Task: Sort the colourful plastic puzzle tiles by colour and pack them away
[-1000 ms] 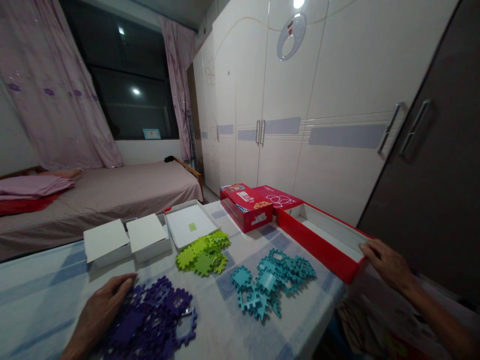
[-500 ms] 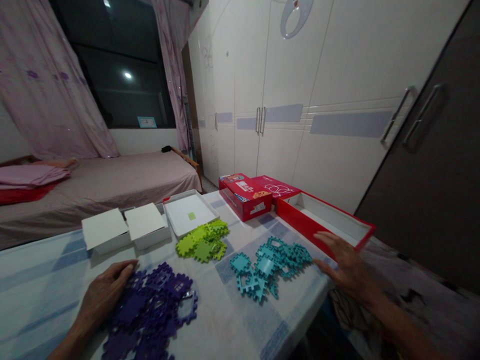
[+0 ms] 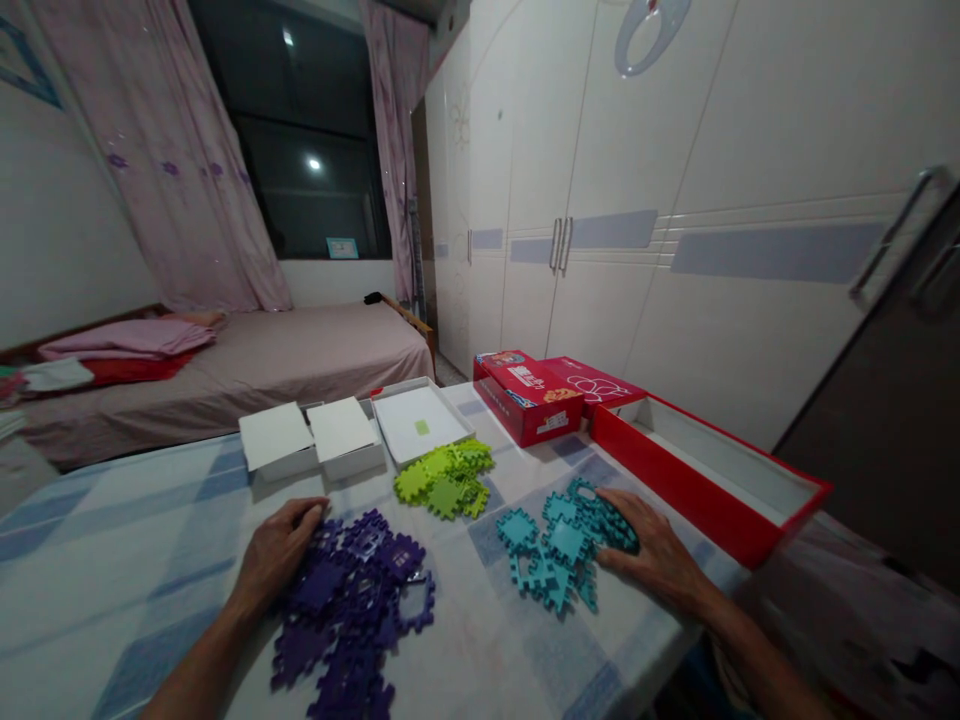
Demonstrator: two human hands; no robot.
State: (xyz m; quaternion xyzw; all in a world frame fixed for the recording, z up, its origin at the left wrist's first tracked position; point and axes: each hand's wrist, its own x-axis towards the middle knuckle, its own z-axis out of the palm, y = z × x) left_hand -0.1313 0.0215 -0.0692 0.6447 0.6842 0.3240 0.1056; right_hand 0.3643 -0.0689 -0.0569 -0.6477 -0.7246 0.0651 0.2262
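A pile of purple toothed plastic building pieces (image 3: pixel 341 590) lies on the table in front of me. My left hand (image 3: pixel 281 550) rests against its left edge, fingers curled together, with nothing visible in them. To the right lies a heap of teal toothed pieces (image 3: pixel 566 540). My right hand (image 3: pixel 652 550) cups the right side of this heap, thumb and fingers spread apart and touching the pieces. Farther back, between the two, lies a smaller pile of lime-green pieces (image 3: pixel 446 478).
Two white boxes (image 3: pixel 277 438) and a shallow white tray (image 3: pixel 420 415) stand at the back left. A red printed box (image 3: pixel 529 395) and a long open red box (image 3: pixel 682 480) sit at the back right. Beyond are a bed (image 3: pixel 322 345) and a white wardrobe (image 3: pixel 600 150).
My right hand has moved left from beside the red box onto the teal heap. The view has turned left, so everything sits farther right. My left hand stays by the purple pile.
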